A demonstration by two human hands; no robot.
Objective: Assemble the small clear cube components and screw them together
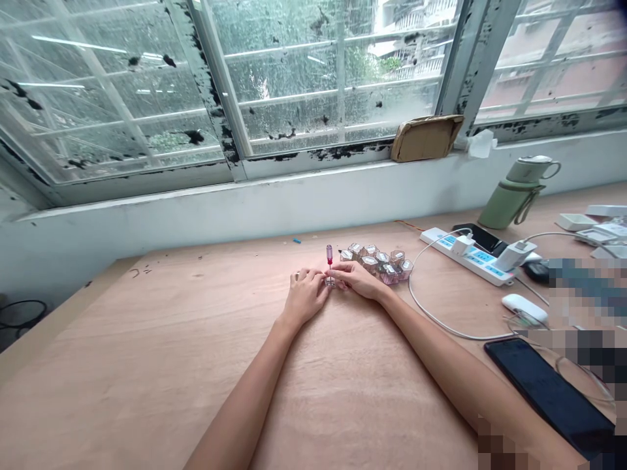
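Observation:
A small screwdriver (329, 253) with a clear pinkish-purple handle stands upright, its tip down on a small light-coloured part (330, 283) at the tabletop. The fingers of my right hand (361, 279) are pinched at the screwdriver's shaft from the right. From the other side, my left hand (306, 292) rests on the table, its fingertips closed against the small part near the shaft's lower end. Fingers cover most of that part, so its kind is hard to make out. Just beyond my right hand is a cluster of clear hexagonal containers (376, 260) with pale labels.
To the right are a white power strip (467, 256) with plugged chargers, a looping white cable (431, 318), a black phone (543, 388), a white case (524, 308) and a green bottle (509, 199). A tiny blue piece (296, 241) lies near the wall.

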